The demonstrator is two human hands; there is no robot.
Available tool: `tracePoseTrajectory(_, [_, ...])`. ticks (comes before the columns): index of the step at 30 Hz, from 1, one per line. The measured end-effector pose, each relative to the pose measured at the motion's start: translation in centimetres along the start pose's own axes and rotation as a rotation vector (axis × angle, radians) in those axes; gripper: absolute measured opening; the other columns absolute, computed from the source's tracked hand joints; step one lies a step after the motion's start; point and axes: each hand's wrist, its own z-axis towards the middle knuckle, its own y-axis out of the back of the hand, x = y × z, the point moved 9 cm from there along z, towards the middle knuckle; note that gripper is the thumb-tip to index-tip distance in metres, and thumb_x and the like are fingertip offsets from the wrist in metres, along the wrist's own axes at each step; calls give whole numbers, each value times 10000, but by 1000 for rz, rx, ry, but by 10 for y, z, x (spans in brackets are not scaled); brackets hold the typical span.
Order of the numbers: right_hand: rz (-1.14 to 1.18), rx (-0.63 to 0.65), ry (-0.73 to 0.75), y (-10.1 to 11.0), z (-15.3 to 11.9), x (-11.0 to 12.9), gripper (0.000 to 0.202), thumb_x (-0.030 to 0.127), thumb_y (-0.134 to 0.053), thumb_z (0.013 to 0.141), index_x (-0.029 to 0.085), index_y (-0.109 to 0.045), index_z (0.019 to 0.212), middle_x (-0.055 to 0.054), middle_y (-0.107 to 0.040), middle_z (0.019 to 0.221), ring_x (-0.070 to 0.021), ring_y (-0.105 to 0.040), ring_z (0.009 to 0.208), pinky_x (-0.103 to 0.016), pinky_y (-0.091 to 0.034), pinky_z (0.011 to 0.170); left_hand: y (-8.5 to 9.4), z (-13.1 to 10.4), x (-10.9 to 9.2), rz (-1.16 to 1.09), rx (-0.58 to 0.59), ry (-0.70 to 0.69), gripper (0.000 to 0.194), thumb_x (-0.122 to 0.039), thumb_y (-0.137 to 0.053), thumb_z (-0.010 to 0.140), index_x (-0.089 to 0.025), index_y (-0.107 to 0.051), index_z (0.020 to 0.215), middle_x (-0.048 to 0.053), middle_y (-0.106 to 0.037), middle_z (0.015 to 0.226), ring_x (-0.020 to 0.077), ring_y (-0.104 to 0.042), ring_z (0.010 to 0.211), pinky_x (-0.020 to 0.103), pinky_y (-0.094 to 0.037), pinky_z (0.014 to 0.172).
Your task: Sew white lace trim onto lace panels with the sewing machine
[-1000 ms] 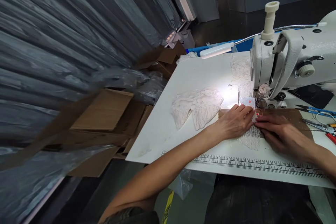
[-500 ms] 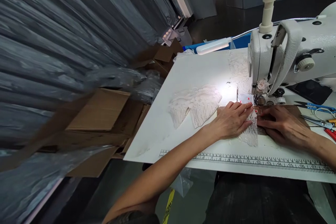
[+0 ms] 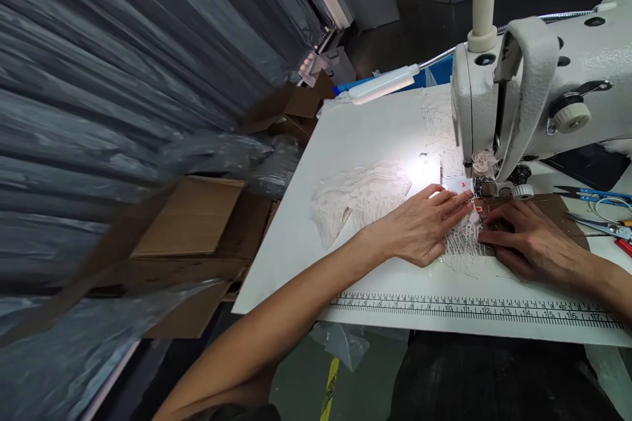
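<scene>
A white lace piece (image 3: pixel 463 247) lies on the table just in front of the needle area of a white sewing machine (image 3: pixel 587 59). My left hand (image 3: pixel 425 223) rests on the lace with its fingers stretched toward the presser foot. At the lace's right edge, my right hand (image 3: pixel 536 240) is closed, its thumb and fingertips on the fabric; the fingers partly hide the grip. Beneath the right hand is a brown sheet (image 3: pixel 555 210). More lace (image 3: pixel 442 118) stretches out behind the needle. Beside my left forearm lies another lace piece (image 3: pixel 363 187).
Scissors with blue handles (image 3: pixel 600 195) and metal snips (image 3: pixel 605 227) lie at the right. A printed ruler (image 3: pixel 419 306) runs along the front edge. A lit lamp (image 3: pixel 385 84) hangs over the table. Cardboard boxes (image 3: pixel 190 217) and plastic-covered curtains stand to the left.
My left hand has drawn slightly left and its fingers now lie flatter on the lace. The lace under the hands looks more spread out. The view has shifted a little.
</scene>
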Motion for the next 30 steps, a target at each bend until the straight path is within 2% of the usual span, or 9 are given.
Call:
tracePoseTrajectory(3, [-12,16,-3,0,-1,0,263,190,-530,942,245,-744,1085,-106,-626,1074,-274,-573,1003,-458,-487,854,3,2,0,30,-55,9,614,-342,-393,907,1,-464,1411,251,-461,1499,332,-538,1212,467,-354,1033])
tracePoseTrajectory(9, [-15,-2,-9,-2,-4,-1,282,204,-510,952,254,-734,1116,-114,-617,1098,-293,-563,1033,-478,-488,829,-4,10,1,95,-145,129,581,-498,-260,1050,-81,-563,1318,183,-582,1407,279,-596,1090,452,-380,996])
tracePoseTrajectory(16, [15,4,-49,-1,-4,-5,289,199,-513,938,265,-741,1101,-106,-641,1091,-287,-597,1052,-472,-520,845,-9,9,-4,146,-158,188,592,-491,-266,1062,-56,-514,1377,190,-554,1438,279,-575,1172,427,-362,1012])
tracePoseTrajectory(21, [165,20,-117,11,3,-22,339,211,-431,990,215,-693,1203,-102,-705,1105,-228,-674,981,-389,-574,848,-14,7,-5,131,-150,214,656,-543,-258,1043,-46,-480,1409,205,-512,1473,301,-554,1195,450,-346,1030])
tracePoseTrajectory(25, [52,28,-54,11,7,-17,346,209,-444,985,193,-689,1229,-115,-704,1119,-229,-682,958,-379,-600,821,-16,6,-4,106,-192,239,649,-535,-239,1043,-63,-483,1414,198,-516,1470,299,-546,1191,451,-348,1017])
tracePoseTrajectory(30, [-90,-6,-18,3,5,-9,336,206,-446,968,196,-719,1164,-127,-664,1090,-268,-646,1008,-449,-600,855,-16,4,-1,50,-232,260,630,-524,-244,1042,-77,-488,1413,184,-506,1485,295,-534,1195,464,-342,1022])
